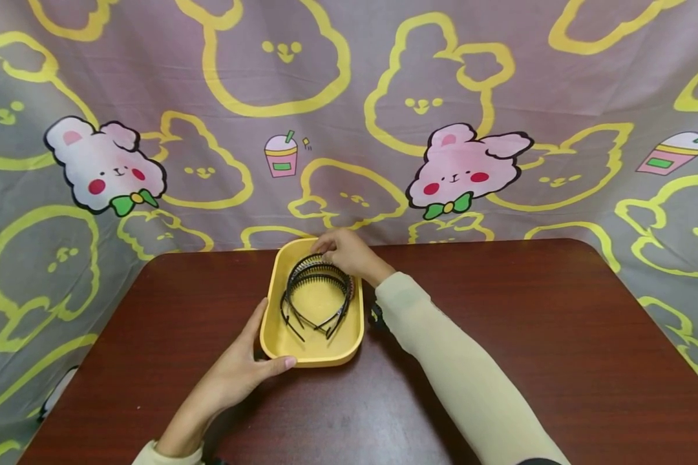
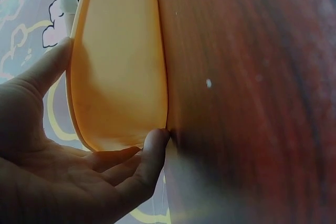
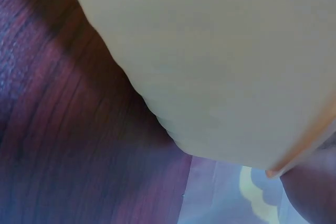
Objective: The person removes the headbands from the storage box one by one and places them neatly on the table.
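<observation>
A yellow tray (image 1: 317, 350) is set down on the brown counter (image 1: 558, 323), near its far edge, with its long sides pointed away from the wearer. Several black toothed headbands (image 1: 320, 278) are gathered inside it; their arches are grouped toward the far end, and their tips are crossed and directed at the near end.

The near left corner of the tray is gripped by the left hand (image 1: 235, 368): the thumb is laid on the near rim, and the fingers are spread along the outer left side. In the left wrist view, one fingertip is seen placed low on the wall, close to the counter.

The right hand (image 1: 349, 253) is held over the far right part of the tray, with its fingers bent down at the top of the headbands. Whether a headband is pinched there cannot be told, since the fingertips are partly hidden; the right wrist view is mostly filled by a pale surface. The right forearm is covered by a pale sleeve (image 1: 471, 368).

Behind the counter, a grey cloth (image 1: 349, 139) is hung, printed with yellow outlines, rabbit heads and drink cups.
</observation>
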`<state>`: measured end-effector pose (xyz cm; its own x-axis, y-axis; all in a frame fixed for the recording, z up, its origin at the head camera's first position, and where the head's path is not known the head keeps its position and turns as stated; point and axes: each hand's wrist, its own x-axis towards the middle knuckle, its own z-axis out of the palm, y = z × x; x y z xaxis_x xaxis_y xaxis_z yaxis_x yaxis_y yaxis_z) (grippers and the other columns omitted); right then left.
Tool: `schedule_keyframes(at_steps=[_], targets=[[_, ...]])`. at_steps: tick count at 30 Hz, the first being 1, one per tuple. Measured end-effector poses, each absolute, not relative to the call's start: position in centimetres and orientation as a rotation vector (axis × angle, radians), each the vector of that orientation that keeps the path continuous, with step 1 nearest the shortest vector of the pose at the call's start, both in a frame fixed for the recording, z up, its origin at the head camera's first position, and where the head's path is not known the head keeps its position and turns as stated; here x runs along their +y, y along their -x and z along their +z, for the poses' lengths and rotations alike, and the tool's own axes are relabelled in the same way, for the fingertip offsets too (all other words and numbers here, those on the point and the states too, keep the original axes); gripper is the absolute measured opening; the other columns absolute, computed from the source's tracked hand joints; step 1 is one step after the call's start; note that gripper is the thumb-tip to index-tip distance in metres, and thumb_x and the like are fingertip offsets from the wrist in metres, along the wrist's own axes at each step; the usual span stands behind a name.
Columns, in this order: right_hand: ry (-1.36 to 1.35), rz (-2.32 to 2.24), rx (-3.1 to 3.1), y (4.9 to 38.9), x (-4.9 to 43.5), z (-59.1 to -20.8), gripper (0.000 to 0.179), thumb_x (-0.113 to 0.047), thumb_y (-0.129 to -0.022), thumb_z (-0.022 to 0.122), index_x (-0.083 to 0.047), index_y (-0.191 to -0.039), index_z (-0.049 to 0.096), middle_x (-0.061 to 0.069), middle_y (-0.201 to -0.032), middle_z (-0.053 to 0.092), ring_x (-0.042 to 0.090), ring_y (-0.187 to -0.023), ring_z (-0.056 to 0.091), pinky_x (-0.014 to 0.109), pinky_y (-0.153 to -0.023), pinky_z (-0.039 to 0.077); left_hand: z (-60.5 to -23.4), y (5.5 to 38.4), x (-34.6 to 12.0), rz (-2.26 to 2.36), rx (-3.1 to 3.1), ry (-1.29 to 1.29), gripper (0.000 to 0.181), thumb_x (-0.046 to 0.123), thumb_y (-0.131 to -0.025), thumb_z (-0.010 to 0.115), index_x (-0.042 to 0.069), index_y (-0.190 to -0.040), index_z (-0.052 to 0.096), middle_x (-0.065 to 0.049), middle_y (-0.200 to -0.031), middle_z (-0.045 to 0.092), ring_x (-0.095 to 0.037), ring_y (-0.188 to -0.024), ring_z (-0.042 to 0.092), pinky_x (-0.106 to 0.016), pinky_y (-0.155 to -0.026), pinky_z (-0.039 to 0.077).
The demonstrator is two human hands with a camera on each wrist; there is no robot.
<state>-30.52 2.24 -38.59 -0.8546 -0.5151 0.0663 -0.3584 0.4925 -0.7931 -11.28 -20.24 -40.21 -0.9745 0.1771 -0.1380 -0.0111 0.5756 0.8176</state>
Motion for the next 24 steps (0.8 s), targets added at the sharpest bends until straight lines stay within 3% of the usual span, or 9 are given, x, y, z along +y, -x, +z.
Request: schedule_keyframes(at_steps=[8, 18, 21, 24], targets=[[0.722, -1.369, 2.556, 30.8, 2.6, -38.6, 0.029, 0.007, -0.097, 0.061, -0.005, -0.115, 0.080, 0.012, -0.108, 0.072, 0.021, -0.093, 0.067, 0.026, -0.075, 0.053, -40.1, 11.3, -20.2, 1.348, 2.599, -0.126, 0.120, 0.037, -0.087, 0.087, 0.020, -0.170, 0.002, -0.020, -0.173, 0.022, -0.035, -0.143, 0.043, -0.059, -0.119, 0.032], [0.665, -1.438, 2.557, 30.5, 2.8, -37.8, 0.026, 0.004, -0.099, 0.063, -0.007, -0.115, 0.080, 0.011, -0.114, 0.074, 0.025, -0.105, 0.068, 0.034, -0.086, 0.055, -40.1, 11.3, -20.2, 1.344, 2.607, -0.145, 0.121, 0.036, -0.086, 0.087, 0.018, -0.170, 0.002, -0.021, -0.174, 0.019, -0.038, -0.149, 0.036, -0.062, -0.120, 0.029], [0.656, -1.454, 2.553, 30.4, 2.9, -37.3, 0.026, 0.004, -0.099, 0.063, -0.008, -0.114, 0.080, 0.010, -0.114, 0.073, 0.025, -0.106, 0.067, 0.036, -0.088, 0.055, -40.1, 11.3, -20.2, 1.357, 2.596, -0.148, 0.120, 0.035, -0.087, 0.087, 0.019, -0.170, 0.002, -0.022, -0.172, 0.022, -0.033, -0.139, 0.049, -0.053, -0.116, 0.039], [0.649, -1.468, 2.544, 30.3, 3.1, -37.0, 0.026, 0.003, -0.100, 0.063, -0.008, -0.115, 0.080, 0.009, -0.115, 0.072, 0.024, -0.107, 0.066, 0.037, -0.090, 0.056, -40.2, 11.3, -20.3, 1.388, 2.568, -0.131, 0.120, 0.032, -0.087, 0.087, 0.021, -0.170, 0.002, -0.024, -0.169, 0.028, -0.025, -0.119, 0.062, -0.036, -0.103, 0.050]])
